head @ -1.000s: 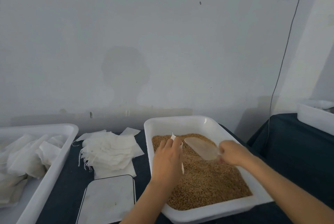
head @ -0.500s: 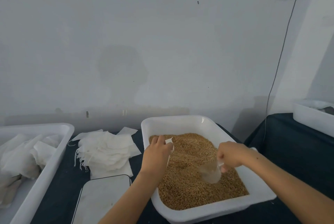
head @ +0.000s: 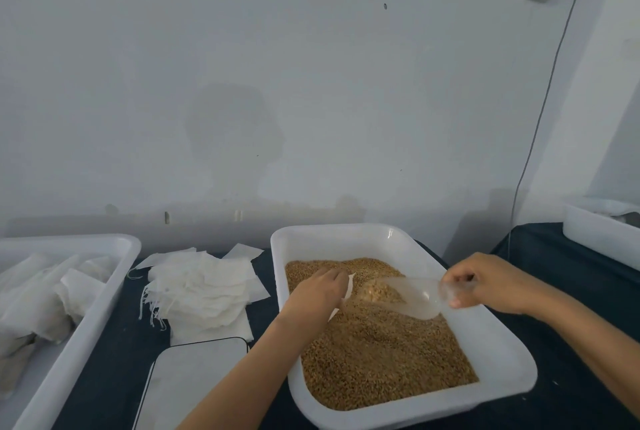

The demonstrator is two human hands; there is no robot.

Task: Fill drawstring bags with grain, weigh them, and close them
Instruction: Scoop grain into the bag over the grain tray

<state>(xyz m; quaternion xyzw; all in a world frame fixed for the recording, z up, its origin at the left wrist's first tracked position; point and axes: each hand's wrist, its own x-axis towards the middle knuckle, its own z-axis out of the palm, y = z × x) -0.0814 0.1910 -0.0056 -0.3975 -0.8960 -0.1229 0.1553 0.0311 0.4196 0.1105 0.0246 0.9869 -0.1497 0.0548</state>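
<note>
Right hand, on my reading of the head view, pinches the handle of a clear plastic scoop between thumb and curled fingers; the scoop's bowl is tilted towards the left and carries a small heap of golden-brown grain. Left hand grips a small white fabric drawstring bag low over the grain, fingers curled round it; the bag's mouth is mostly hidden behind the hand, so I cannot tell how wide it stands. Both work inside a white rectangular plastic tray with rounded corners, filled with loose, granular kernels.

I judge the filling step is in hand. The next move calls for bringing the scoop's lip over the bag's mouth and tipping gently so that kernels fall in, not beside it.

A ragged stack of flat, thin, woven white bags with trailing strings lies on the dark cloth-covered surface. Just before it sits a smooth white flat-topped scale.
</note>
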